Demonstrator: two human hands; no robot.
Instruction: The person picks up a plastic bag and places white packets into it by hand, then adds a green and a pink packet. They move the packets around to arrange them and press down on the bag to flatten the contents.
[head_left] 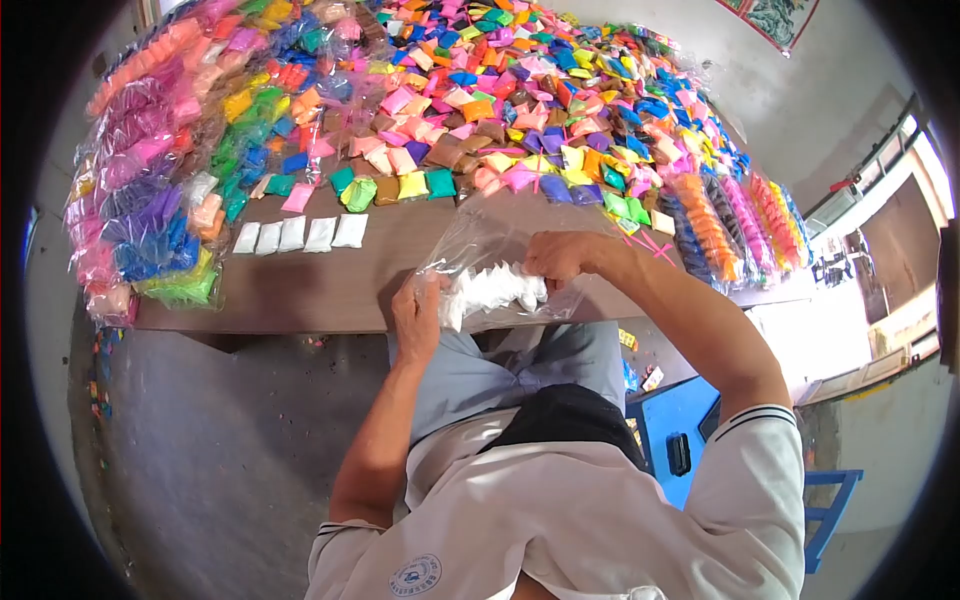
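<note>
A clear plastic bag point(478, 238) lies at the table's front edge, above my lap. Inside it, a row of small white packets point(492, 290) is pressed close together. My left hand point(415, 310) is closed on the bag at the left end of this row. At the other end, my right hand point(553, 257) has its fingers curled in on the bag; its fingertips are partly hidden against the plastic and the white packets. To the left, several loose white packets point(292, 234) lie side by side on the brown table point(375, 250).
A large heap of coloured packets point(520, 90) covers the back of the table. Filled clear bags of packets stand at left point(150, 215) and right point(705, 230). Pink strips point(650, 247) lie right of my right hand. A blue stool point(670, 420) stands below at right.
</note>
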